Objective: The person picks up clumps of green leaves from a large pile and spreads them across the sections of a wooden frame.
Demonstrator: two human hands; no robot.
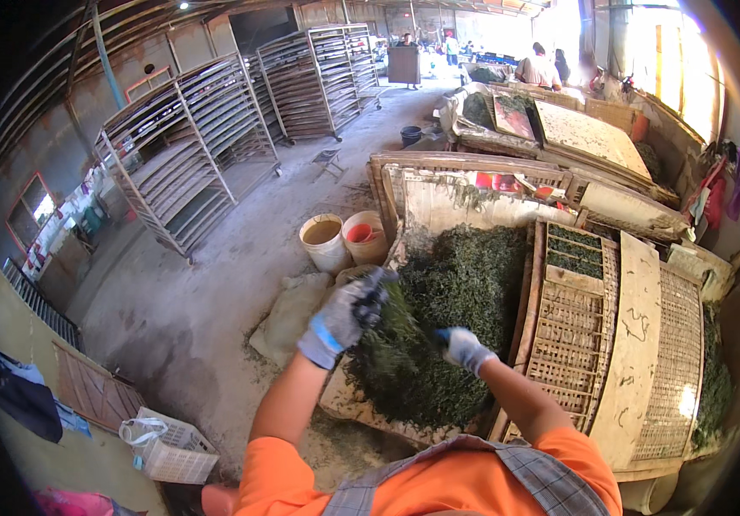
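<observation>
Heap of dark green, stringy plant matter (482, 271) fills a rough, pale-walled trough (421, 196) in the centre of the frame, and from where I stand I see a person in an orange top with grey checked straps (439, 486) working over it from the lower edge. Left of centre, the left hand (342, 316), in a grey glove with a light blue cuff band, appears closed on the upper left edge of a loose, blurred clump of green strands (397, 335). Just right of that clump, the right hand (466, 348), in a pale glove with blue fingertips, is near the heap; blur hides whether it grips anything, so I cannot tell. The step looks like lifting and loosening strands. To my eye, the next move calls for keeping the clump over the trough, clear of the brown slatted wooden frame (559, 348) on the right.
</observation>
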